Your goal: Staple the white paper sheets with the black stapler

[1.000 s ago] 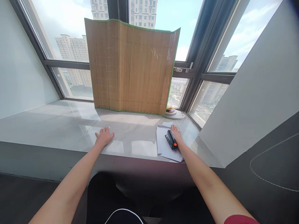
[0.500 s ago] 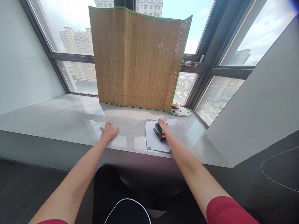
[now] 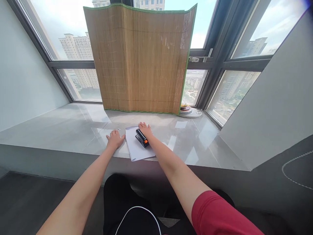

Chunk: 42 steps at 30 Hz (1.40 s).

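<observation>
While our left hand [image 3: 115, 139] lies palm-down on the ledge [image 3: 61, 130], fingers spread and gripping nothing, perhaps for support, the white paper [image 3: 138, 151] sits just to its right. On it rests the black stapler [image 3: 141, 135], possibly weighing it down; beside that, our right hand [image 3: 146, 130] lies flat, clutching nothing, seemingly to control the paper.

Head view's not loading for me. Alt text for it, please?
A person's right hand lies on white paper beside a black stapler; the left hand rests on the pale ledge, left of the paper. Behind, a green-edged brown mat stands before the windows, a stack of flat round things by its lower right corner.
</observation>
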Motion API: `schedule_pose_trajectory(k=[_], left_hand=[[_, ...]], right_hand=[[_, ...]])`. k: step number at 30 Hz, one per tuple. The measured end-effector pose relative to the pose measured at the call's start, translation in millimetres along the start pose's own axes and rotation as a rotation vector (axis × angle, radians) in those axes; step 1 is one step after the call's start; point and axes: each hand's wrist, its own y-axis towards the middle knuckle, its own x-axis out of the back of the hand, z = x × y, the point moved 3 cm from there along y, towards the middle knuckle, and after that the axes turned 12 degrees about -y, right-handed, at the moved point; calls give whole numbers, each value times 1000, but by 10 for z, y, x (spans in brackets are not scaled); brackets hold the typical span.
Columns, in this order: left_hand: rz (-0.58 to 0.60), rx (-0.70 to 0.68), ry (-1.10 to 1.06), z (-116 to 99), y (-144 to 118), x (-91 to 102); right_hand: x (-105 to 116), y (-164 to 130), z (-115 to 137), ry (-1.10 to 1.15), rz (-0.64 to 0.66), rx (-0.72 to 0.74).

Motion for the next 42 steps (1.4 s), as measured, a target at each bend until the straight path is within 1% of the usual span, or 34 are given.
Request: schedule_pose_trajectory(k=[5,8,11,17,19,21,26,32,38,42], left_hand=[[-8,-4,5,16,-1,-6],[-2,-5,10,28,-6,3],[5,-1,15,37,-17,15],[-9,-6,22,35,-41,15],[-11,0,29,41,-34,10],[-14,5,40,53,-19,4],[-15,0,53,83,14,-19],[-39,-21,78,86,14,-29],[-18,-26,80,112,49,-41],[-11,-19,83,132,74,-50]], right_hand=[[-4,-101,-67,-19,-13,-70],[-5,-229,-205,-35,-22,-119],[12,-413,-460,-47,-18,-179],[59,-849,-1142,-86,8,-369],[56,-948,-1298,-103,9,-396],[49,-1009,-1387,-110,12,-413],[57,-1048,-1411,-89,32,-436],[99,-1063,-1385,-82,16,-434],[94,-1055,-1390,-77,20,-441],[70,-1036,-1410,-69,1,-449]])
